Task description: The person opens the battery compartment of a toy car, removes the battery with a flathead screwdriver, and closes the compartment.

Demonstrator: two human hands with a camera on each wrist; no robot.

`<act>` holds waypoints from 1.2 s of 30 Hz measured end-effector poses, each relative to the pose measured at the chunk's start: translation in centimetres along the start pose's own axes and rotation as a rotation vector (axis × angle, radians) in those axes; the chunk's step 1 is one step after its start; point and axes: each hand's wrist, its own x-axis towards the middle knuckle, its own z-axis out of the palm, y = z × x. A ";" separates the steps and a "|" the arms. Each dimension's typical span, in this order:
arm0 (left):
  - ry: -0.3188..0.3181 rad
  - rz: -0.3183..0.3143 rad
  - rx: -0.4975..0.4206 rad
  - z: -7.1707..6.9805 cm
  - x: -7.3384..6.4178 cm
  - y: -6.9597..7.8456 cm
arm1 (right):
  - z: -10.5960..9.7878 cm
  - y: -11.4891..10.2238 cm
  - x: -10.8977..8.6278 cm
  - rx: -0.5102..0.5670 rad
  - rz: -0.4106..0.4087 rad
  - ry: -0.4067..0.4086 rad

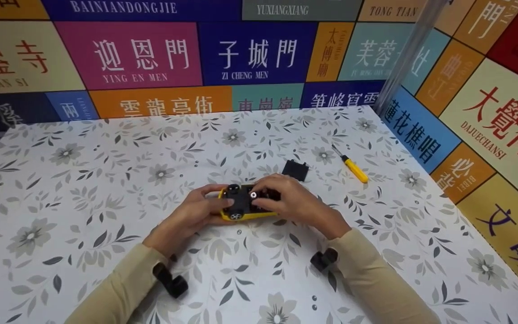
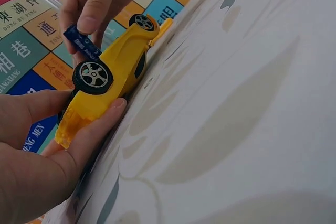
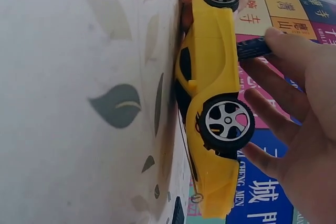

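Note:
A yellow toy car (image 1: 259, 215) lies upside down on the table, its black underside and wheels facing up. My left hand (image 1: 196, 206) grips one end of it, thumb on the underside and fingers along the side. Between thumb and fingers my right hand (image 1: 294, 194) pinches a dark blue battery (image 2: 82, 43), which stands tilted with its lower end at the car's underside. In the right wrist view that battery (image 3: 254, 48) sticks out from the underside. How deep it sits is hidden by the car body.
A black plastic cover (image 1: 296, 170) lies just beyond my right hand. Farther right is a screwdriver (image 1: 353, 168) with a yellow handle. The table (image 1: 106, 180) has a floral covering, and walls with coloured panels (image 1: 259, 54) stand behind it and on the right.

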 end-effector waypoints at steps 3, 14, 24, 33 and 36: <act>0.008 -0.005 0.004 0.0 0.0 0.1 | -0.5 -0.2 0.0 0.067 0.088 0.024; -0.007 -0.012 -0.002 -0.1 0.1 0.1 | -3.9 0.6 -0.6 0.248 0.184 0.245; -0.047 0.020 0.001 -0.2 0.0 -0.1 | -7.4 2.2 -1.7 0.326 0.297 0.429; -0.026 -0.001 0.008 -0.2 0.1 -0.2 | -8.8 3.1 -2.4 0.320 0.459 0.397; -0.018 -0.006 -0.001 -0.1 0.1 -0.1 | -9.0 3.6 -2.4 0.316 0.504 0.383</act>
